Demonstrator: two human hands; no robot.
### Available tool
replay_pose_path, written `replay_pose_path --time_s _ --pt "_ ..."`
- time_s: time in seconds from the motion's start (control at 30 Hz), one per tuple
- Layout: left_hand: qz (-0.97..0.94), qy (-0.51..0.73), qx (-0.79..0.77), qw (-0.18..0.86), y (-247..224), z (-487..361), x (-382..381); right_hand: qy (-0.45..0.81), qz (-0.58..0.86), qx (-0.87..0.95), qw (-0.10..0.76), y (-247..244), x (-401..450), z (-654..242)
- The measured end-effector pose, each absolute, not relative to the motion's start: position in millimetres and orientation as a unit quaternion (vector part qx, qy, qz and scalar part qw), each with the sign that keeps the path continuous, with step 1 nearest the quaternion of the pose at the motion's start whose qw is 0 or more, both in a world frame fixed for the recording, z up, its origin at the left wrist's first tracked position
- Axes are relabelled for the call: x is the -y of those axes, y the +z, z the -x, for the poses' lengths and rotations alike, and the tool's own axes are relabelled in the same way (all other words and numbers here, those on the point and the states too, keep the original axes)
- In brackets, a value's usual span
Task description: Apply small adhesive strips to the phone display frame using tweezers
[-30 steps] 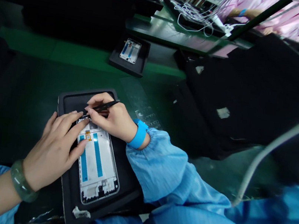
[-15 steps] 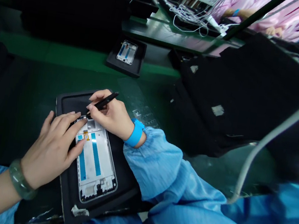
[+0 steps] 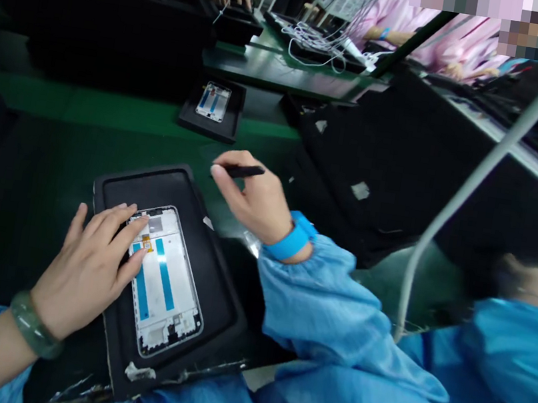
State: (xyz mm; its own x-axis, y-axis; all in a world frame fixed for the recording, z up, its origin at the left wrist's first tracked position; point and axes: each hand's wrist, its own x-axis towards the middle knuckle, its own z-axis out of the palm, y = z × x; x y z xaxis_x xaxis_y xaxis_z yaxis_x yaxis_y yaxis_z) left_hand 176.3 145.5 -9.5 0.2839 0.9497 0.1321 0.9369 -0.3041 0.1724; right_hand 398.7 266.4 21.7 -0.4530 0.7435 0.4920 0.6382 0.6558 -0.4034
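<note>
The phone frame (image 3: 163,280) in its black tray (image 3: 215,288) is pressed by the flat, open left hand (image 3: 87,269); black tweezers (image 3: 243,171) are pinched in the right hand (image 3: 254,199).

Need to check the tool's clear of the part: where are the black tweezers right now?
In the head view, the black tweezers are in the right hand, lifted right of the black tray, off the phone frame.

A dark green work surface (image 3: 82,133) runs across the scene. On it, near the viewer, lies a black tray (image 3: 213,301) holding a white phone frame (image 3: 163,280) (two blue strips run along it). Farther back sits a second black tray (image 3: 187,119) with another phone frame (image 3: 213,101), and large black trays (image 3: 404,174) are stacked to the right.
</note>
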Motion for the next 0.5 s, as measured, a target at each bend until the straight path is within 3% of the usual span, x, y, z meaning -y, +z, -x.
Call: replay_pose_path --time_s 0.07,0.17,0.2,0.33,0.5 --pt "-0.799 0.108 -0.591 0.032 -10.9 -176.0 -146.1 -0.02 0.466 0.861 0.205 15.0 -267.8 -430.6" --pt "-0.795 0.12 -0.593 0.048 -13.9 -173.7 -147.2 -0.048 0.512 0.858 0.022 -10.4 -261.4 -472.3" --pt "-0.794 0.123 -0.593 0.057 -14.9 -172.5 -147.2 -0.058 0.532 0.845 -0.002 -18.6 -257.8 -483.5" --pt "-0.79 0.151 -0.587 0.087 -17.1 -165.2 -145.1 -0.082 0.578 0.812 -0.001 -24.4 -248.0 -513.5" --pt "-0.766 0.223 -0.602 0.038 -12.0 -150.5 -165.8 -0.087 0.536 0.839 0.024 24.3 -266.3 -502.5"
